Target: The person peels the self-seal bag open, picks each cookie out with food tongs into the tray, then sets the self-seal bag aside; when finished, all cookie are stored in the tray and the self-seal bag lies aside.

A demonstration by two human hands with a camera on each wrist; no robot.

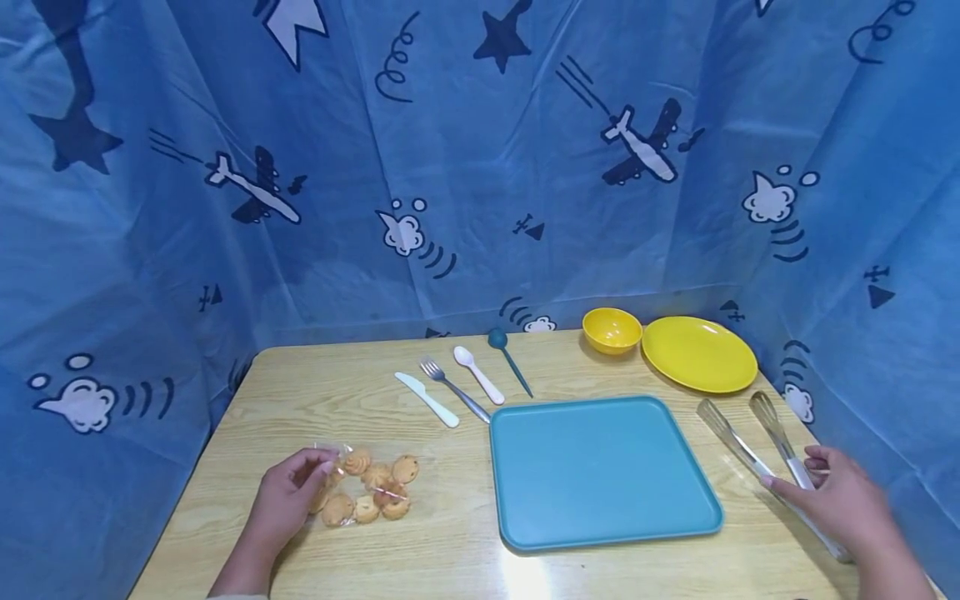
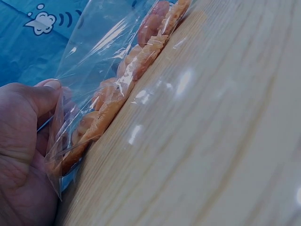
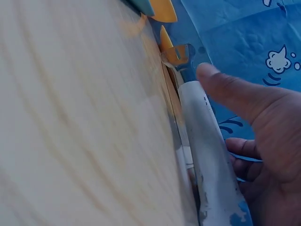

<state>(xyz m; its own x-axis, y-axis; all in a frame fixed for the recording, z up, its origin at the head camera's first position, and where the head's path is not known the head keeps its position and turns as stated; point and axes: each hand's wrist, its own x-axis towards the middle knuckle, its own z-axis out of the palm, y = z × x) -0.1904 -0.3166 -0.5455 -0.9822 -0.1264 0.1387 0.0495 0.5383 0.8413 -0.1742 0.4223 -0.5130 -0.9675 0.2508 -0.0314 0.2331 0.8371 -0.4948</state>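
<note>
On the left of the table, my left hand (image 1: 288, 492) pinches the edge of a clear plastic bag holding several cookies (image 1: 377, 477). The left wrist view shows the thumb on the film of the bag (image 2: 101, 61), with the cookies (image 2: 108, 101) lying along the tabletop. At the right edge, my right hand (image 1: 847, 500) is over a pair of metal tongs (image 1: 738, 446) with spread arms. Its thumb is extended near one arm and the other fingers are beside the second. In the right wrist view the tongs' pale handle (image 3: 202, 141) passes between thumb and fingers, not gripped.
A teal tray (image 1: 600, 475) lies between the hands. Behind it are a mint knife (image 1: 427, 400), a fork (image 1: 455, 389), a white spoon (image 1: 480, 375) and a dark teal spoon (image 1: 512, 362). A yellow bowl (image 1: 612, 332) and yellow plate (image 1: 699, 354) stand back right. Blue curtains (image 1: 480, 167) surround the table.
</note>
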